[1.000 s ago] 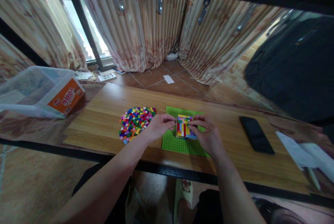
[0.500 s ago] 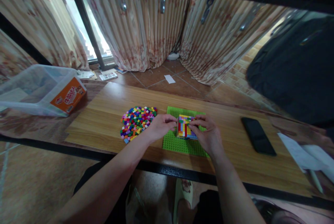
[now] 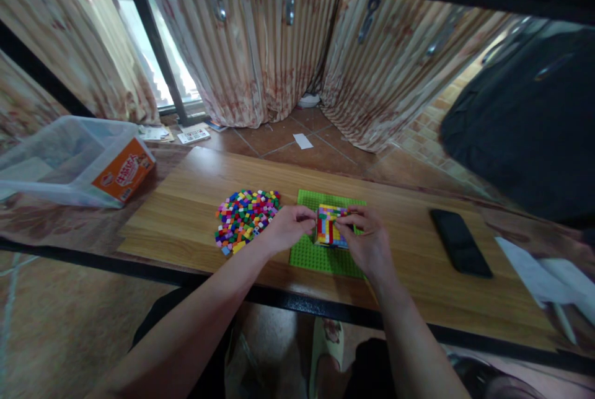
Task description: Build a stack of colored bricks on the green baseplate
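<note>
A multicoloured block of toy bricks (image 3: 326, 235), with red, yellow, blue and lilac pieces on top, sits on the green studded baseplate (image 3: 320, 261). My left hand (image 3: 289, 225) is at the block's left edge, its fingers curled and its thumb close to the forefinger. Over the right part of the block, my right hand (image 3: 369, 239) has thumb and fingertips pinched together at the top. Whatever either pinch may hold is too small to make out. To the left of the baseplate lies a heap of small loose bricks (image 3: 244, 216) in many colours, partly behind my left hand.
On the wooden board (image 3: 209, 170), a black phone (image 3: 460, 243) lies to the right. White papers (image 3: 530, 269) are at the far right. A clear plastic box (image 3: 79, 163) with an orange label stands at the left. The table's dark front edge (image 3: 297, 301) runs below my forearms.
My right hand has shifted slightly left over the block and its fingers have drawn closer together. My left hand stays by the block's left edge. The whole view has moved a little.
</note>
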{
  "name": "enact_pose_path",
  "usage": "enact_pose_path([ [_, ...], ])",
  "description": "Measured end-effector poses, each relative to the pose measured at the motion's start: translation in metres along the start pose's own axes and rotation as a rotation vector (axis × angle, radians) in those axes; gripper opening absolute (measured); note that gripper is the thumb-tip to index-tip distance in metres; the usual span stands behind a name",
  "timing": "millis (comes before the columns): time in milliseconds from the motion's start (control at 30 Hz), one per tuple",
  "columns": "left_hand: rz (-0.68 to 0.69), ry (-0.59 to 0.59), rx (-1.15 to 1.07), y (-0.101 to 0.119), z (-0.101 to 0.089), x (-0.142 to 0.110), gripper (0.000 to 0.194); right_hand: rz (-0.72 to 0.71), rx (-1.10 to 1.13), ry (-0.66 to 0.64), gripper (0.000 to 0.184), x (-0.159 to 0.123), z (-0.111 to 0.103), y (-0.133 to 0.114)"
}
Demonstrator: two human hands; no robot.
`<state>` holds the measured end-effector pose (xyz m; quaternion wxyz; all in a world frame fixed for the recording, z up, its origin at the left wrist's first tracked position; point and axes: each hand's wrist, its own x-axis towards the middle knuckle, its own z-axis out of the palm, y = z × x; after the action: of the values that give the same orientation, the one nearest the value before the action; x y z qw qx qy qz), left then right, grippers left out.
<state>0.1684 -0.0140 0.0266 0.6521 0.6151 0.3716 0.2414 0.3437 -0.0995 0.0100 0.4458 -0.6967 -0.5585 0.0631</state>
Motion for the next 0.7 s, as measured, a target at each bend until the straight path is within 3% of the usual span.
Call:
enact_pose_path([
  [367, 0.051, 0.014, 0.039, 0.001, -0.008, 0.0, 0.012, 0.071, 0.141, -0.023, 0.012, -0.002, -0.003, 0.002],
  [500, 0.128, 0.091, 0.152, 0.002, -0.031, 0.003, 0.013, 0.142, 0.199, 0.045, 0.019, 0.001, -0.008, 0.003],
  [633, 0.221, 0.215, 0.41, 0.005, -0.063, 0.003, 0.018, 0.176, 0.198, 0.163, 0.021, 0.004, -0.01, 0.003],
  [700, 0.199, 0.248, 0.555, 0.008, -0.078, -0.001, 0.02, 0.194, 0.184, 0.175, 0.021, 0.004, -0.01, 0.002],
])
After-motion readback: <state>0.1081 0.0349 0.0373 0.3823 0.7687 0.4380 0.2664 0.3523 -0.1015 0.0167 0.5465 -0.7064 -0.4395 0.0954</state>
